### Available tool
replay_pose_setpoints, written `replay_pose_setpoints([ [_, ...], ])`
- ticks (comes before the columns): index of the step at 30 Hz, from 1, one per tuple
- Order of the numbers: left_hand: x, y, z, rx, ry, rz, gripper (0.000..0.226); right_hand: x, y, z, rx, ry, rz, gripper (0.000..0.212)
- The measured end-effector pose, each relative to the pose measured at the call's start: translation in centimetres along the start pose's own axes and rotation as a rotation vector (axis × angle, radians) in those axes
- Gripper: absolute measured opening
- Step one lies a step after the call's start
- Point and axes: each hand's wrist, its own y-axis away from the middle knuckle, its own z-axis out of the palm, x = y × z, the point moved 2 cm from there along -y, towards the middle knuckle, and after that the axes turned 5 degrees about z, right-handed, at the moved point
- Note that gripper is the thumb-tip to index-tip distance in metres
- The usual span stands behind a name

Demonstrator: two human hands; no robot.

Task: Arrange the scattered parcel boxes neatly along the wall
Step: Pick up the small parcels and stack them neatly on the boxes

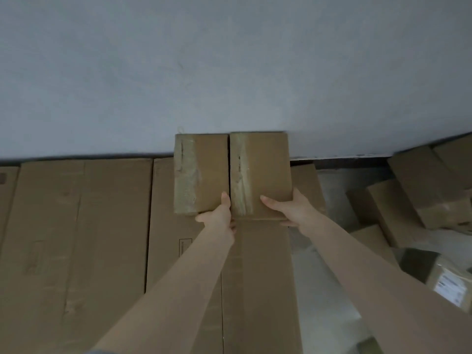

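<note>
Two small taped cardboard boxes stand side by side against the grey wall [229,72], on top of larger boxes. My right hand [288,208] grips the near right corner of the right small box [263,169], thumb on top. My left hand [219,215] holds that box's near left corner, its thumb lying along the seam beside the left small box [201,172]. Both small boxes touch the wall and each other.
Large flat cardboard boxes [76,238] line the wall at the left and under the small boxes. A long box [258,290] lies below my hands. Several loose parcels [419,190] lie scattered on the concrete floor [329,302] at the right, one with a white label [452,287].
</note>
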Motion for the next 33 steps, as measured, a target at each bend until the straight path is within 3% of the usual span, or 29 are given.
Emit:
replay_pose_setpoints([
  [5,0.4,0.5,0.0,-0.049,-0.008,-0.021,0.076,-0.4,0.5,0.1,0.139,0.072,-0.115,0.099],
  [7,0.6,1.0,-1.3,-0.148,-0.087,-0.019,0.075,-0.4,1.7,0.5,0.236,0.200,-0.183,0.100],
  [9,1.0,2.1,-3.4,-0.147,-0.232,0.021,0.082,-0.7,3.7,0.5,0.316,0.417,-0.255,0.096],
  [13,3.5,7.2,-7.7,-0.021,-0.574,0.386,0.081,-1.7,9.4,-0.9,0.373,0.853,-0.350,0.095],
  [18,7.3,16.9,-9.6,-0.155,-0.925,0.741,0.078,-3.5,19.4,-4.6,0.484,1.051,-0.415,0.092],
  [25,7.7,29.7,-7.3,-0.373,-1.210,0.926,0.080,-2.0,33.6,-12.7,0.647,1.000,-0.345,0.086],
  [33,0.7,39.5,-3.2,-0.590,-1.341,1.034,0.072,4.6,43.1,-21.8,0.750,0.747,-0.181,0.087],
])
